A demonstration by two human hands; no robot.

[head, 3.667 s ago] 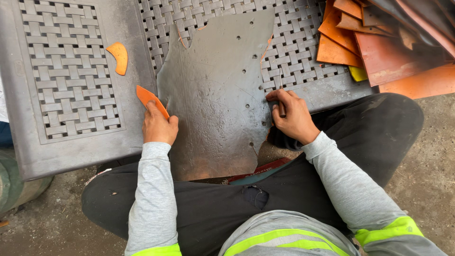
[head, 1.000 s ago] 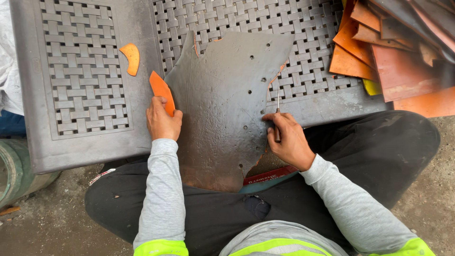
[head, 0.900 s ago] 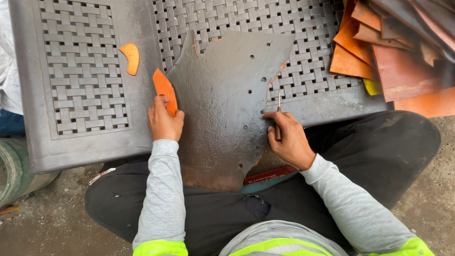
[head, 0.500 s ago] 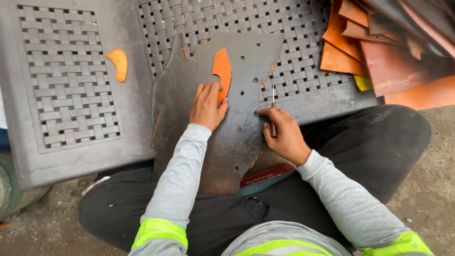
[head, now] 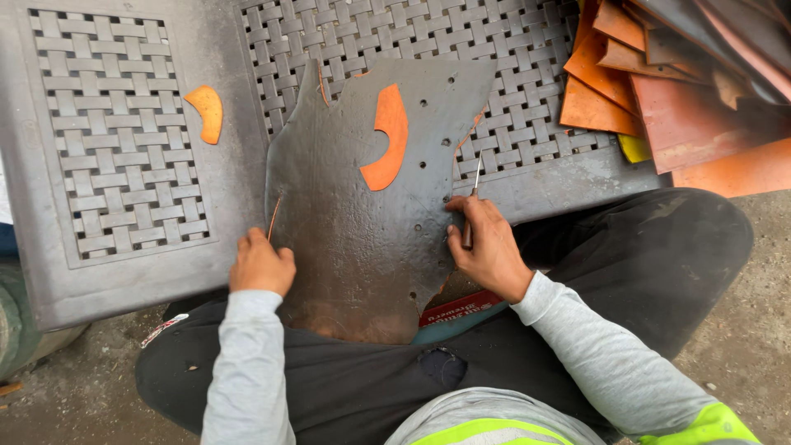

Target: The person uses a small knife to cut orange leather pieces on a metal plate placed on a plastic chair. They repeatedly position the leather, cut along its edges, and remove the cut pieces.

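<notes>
dark leather sheet (head: 362,239) between both hands, template (head: 389,138) above

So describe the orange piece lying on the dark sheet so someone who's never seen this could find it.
Find the grey woven-pattern table, then the big dark leather sheet draped over its near edge. On the sheet's upper middle lies the crescent-shaped orange piece; the other small orange piece sits on the bare table to the left.

Dark grey leather sheet (head: 362,255) bears an orange curved piece (head: 387,140); the grey table (head: 124,272) has basket-weave panels.
</notes>
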